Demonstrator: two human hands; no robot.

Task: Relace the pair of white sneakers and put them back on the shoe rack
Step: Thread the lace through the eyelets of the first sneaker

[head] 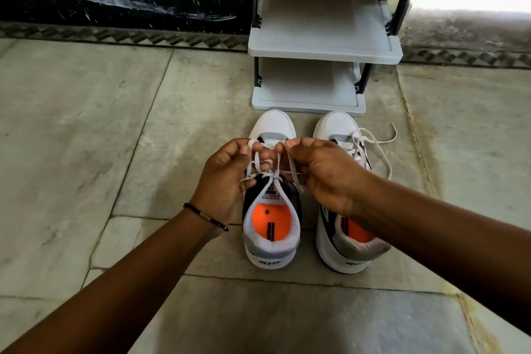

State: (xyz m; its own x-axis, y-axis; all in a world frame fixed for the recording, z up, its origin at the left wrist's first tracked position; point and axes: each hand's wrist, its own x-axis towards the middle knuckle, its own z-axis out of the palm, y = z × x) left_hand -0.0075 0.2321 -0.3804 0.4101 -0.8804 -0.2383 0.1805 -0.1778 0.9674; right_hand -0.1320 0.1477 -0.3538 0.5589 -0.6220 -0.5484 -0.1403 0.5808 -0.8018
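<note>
Two white low-top sneakers with orange insoles, side by side on the grey stone-tile floor, toes touching or nearly touching the foot of the grey plastic shoe rack with black uprights.

Left white sneaker directly in front of the rack, heel marked "AIR" toward the camera. Left hand, thin dark bead bracelet at the wrist, fingers pinched together on a loop of the flat white lace above the tongue. Right hand likewise pinched shut on the same lace, thumb and forefinger meeting close to the left hand's fingertips, lace crossed below them into a half-formed knot.

Right white sneaker in front of the rack's right side, partly hidden under the right forearm, its own white lace lying loose, ends trailing onto the floor. Rack's two visible shelves bare.
</note>
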